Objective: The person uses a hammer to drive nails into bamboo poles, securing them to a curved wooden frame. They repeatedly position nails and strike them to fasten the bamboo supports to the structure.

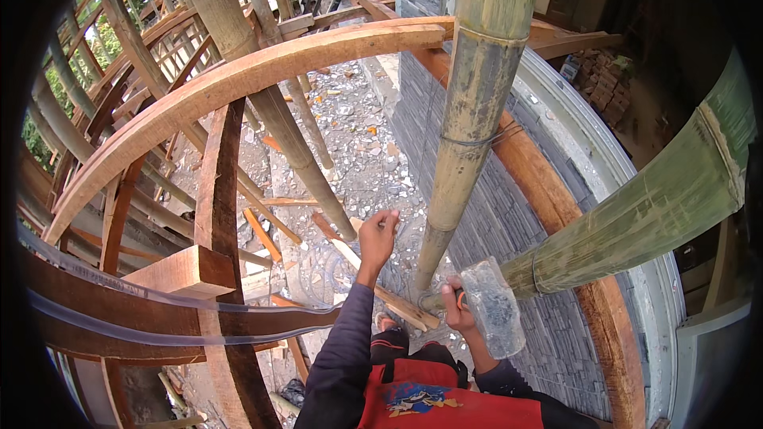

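Note:
My right hand (457, 311) is wrapped round the handle of a sledgehammer (494, 311), whose worn, grey block of a head faces up, close to the camera. A bit of orange shows on the handle beside my fingers. To its left, my left hand (377, 243) is raised with fingertips drawn together in a pinch. Anything between them is too small to make out. Between and beyond my hands stands a thick bamboo pole (467, 111), with wire tied round it. A second, greener bamboo pole (636, 214) slants in from the right, passing behind the hammer head.
A long wooden plank (278, 56) crosses in front, bending in the view. Timber posts (218, 183) and a squared beam end (187, 272) stand at left. A grey stone-clad wall (509, 214) lies right. Rubble and wood scraps litter the ground (358, 127) far below.

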The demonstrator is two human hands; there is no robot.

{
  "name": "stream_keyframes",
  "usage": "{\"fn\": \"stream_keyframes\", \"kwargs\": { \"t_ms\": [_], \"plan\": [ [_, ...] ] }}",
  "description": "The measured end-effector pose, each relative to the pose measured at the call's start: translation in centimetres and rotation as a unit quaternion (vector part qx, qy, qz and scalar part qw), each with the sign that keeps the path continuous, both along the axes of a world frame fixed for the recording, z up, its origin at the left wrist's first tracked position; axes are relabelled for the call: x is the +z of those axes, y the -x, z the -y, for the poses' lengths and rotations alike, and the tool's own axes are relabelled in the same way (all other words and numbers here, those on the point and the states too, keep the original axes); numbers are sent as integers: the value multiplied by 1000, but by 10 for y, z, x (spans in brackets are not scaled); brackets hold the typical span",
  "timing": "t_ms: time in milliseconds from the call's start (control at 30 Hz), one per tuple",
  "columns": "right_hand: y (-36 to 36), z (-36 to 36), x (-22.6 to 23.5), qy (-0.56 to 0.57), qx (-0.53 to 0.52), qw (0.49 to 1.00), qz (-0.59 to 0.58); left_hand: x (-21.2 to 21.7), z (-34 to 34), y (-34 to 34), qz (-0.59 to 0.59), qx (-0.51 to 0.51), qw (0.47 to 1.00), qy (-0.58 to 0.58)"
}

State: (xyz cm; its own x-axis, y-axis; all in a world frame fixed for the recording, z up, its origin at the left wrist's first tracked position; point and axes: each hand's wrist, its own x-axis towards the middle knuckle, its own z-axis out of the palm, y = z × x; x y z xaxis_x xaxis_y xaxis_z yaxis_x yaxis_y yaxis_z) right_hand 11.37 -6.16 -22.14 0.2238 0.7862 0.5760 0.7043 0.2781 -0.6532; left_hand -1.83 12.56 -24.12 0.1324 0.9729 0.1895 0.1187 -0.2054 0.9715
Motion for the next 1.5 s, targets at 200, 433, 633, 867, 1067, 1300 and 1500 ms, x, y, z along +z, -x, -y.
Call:
{"fn": "stream_keyframes", "kwargs": {
  "t_ms": [200, 433, 633, 867, 1067, 1300, 1500],
  "plan": [
    [-9, 38, -39, 88, 49, 985, -142, 133, -45, -71, 99, -26, 993, -58],
    [-11, 54, -25, 120, -1, 991, -54, 145, -39, -79, 78, -22, 993, -81],
    [7, 51, -9, 124, 0, 957, -261, 154, -46, -75, 61, 10, 982, -180],
    [12, 51, -1, 84, 12, 976, -202, 155, -39, -77, 80, -8, 981, -179],
    [21, 64, -8, 95, 11, 952, -290, 158, -43, -74, 59, -21, 986, -155],
    [18, 74, -17, 169, -31, 942, -290, 159, -43, -75, 52, 2, 984, -171],
    [14, 67, -14, 105, -25, 971, -211, 160, -38, -80, 155, -7, 969, -190]
  ]
}}
